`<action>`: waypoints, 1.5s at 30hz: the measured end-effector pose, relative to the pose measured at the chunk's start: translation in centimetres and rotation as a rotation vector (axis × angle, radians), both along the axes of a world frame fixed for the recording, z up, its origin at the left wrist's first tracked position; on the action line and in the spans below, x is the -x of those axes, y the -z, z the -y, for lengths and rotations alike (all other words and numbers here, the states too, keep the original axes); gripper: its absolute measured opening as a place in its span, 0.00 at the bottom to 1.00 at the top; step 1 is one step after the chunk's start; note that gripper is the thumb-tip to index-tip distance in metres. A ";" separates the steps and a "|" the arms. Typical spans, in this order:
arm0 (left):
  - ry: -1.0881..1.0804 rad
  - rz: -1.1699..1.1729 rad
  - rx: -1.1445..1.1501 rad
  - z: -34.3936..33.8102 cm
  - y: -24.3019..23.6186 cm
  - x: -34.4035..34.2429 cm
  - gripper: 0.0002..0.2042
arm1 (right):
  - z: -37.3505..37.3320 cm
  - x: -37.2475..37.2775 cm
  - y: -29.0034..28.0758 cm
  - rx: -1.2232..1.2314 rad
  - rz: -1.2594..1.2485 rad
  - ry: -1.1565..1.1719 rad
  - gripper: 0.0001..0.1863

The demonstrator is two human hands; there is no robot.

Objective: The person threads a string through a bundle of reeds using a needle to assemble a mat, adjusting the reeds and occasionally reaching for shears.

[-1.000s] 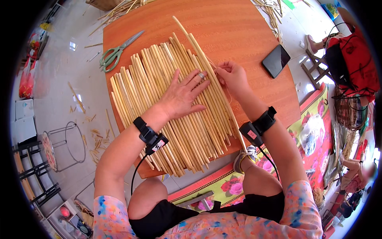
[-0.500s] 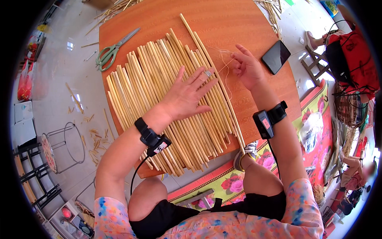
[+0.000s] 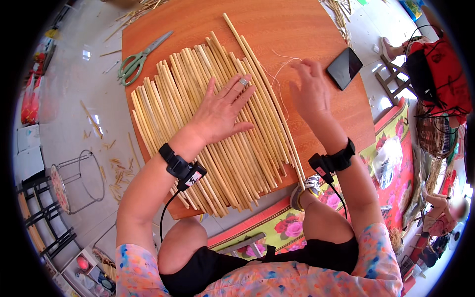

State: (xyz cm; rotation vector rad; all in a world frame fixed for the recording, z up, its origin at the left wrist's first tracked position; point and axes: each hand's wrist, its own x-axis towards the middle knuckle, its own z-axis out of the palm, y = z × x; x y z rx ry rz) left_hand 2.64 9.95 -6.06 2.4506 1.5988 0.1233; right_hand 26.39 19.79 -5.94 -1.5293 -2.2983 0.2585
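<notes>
A row of straw-coloured sticks [image 3: 168,94], laid side by side like a mat, covers much of the orange-brown table [image 3: 297,29]. My left hand [image 3: 221,106] lies on them with fingers spread, a ring on one finger. Two longer sticks [image 3: 269,94] run along the right side of the row and reach past its far edge. To the right of these, my right hand [image 3: 311,91] is raised over the table with its fingers curled and somewhat blurred. A thin white thread [image 3: 280,79] loops from beside the sticks up to its fingers.
Green-handled scissors [image 3: 141,59] lie at the table's far left, and a black phone [image 3: 344,68] at the right. A wire-framed stool [image 3: 64,190] stands on the floor at left, near scattered stick pieces [image 3: 118,175]. Another person sits at the far right.
My left hand has shifted slightly left across the sticks. My right hand has turned and moved a little right, its fingers more curled, and the thread's loop has changed shape.
</notes>
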 end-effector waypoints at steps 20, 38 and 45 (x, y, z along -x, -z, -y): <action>0.012 0.104 -0.080 0.3 1.5 0.1 0.44 | 4.5 2.5 2.0 -0.009 0.003 -0.326 0.33; 0.055 0.161 -0.152 -1.3 2.2 -3.4 0.31 | -1.1 1.0 2.4 -0.183 -0.014 -0.420 0.04; 0.058 0.129 -0.170 -1.3 2.5 -3.2 0.33 | -0.9 0.7 1.1 -0.206 0.070 -0.338 0.06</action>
